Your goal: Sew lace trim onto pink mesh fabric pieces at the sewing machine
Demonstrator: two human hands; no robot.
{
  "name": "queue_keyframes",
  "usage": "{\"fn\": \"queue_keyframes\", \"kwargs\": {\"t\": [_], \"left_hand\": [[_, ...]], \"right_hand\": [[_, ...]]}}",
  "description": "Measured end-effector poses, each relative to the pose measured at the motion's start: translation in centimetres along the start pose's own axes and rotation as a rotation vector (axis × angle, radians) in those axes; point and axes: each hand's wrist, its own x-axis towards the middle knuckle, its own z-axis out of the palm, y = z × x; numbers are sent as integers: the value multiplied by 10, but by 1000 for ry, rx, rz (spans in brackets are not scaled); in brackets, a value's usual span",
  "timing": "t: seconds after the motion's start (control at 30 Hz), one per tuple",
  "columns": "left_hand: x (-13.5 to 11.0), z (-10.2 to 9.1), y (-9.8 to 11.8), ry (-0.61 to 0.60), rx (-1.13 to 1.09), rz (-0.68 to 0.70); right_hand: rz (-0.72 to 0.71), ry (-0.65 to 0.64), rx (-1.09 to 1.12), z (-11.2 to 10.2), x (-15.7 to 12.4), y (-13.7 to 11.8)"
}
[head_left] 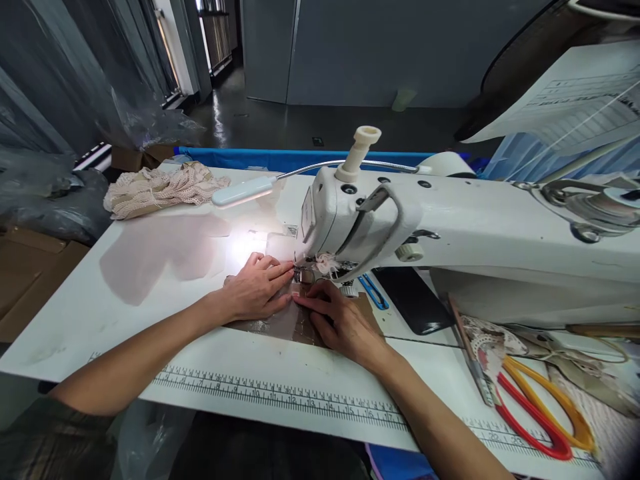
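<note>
My left hand [260, 287] lies flat on a thin, sheer piece of fabric [280, 327], its fingers stretched toward the presser foot [303, 275] of a white sewing machine [465, 220]. On the other side of the foot, my right hand [340, 317] has its fingertips closed at the fabric's edge, just in front of the needle area. Part of the fabric is hidden under both hands. A lit lamp [245, 192] on a bendable neck shines on the work from the left of the machine head.
Pale sheer pieces [155, 257] lie left, below a bundle of lace [160, 190]. Right of my hands are blue thread snips [373, 291], a black phone [415, 300] and red-and-yellow-handled scissors [540, 413]. A printed ruler [280, 397] runs along the table's front edge.
</note>
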Motion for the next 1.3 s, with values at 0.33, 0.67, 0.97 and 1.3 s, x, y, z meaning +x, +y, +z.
{"fn": "queue_keyframes", "kwargs": {"t": [0.33, 0.67, 0.97, 1.3], "left_hand": [[6, 1, 0, 15, 74, -63], [10, 6, -2, 23, 32, -170], [7, -9, -21, 132, 65, -35], [-18, -28, 1, 79, -179, 287]], "right_hand": [[10, -12, -110, 3, 1, 0], [81, 19, -25, 0, 1, 0], [246, 197, 5, -16, 9, -2], [170, 84, -101, -4, 6, -3]]}}
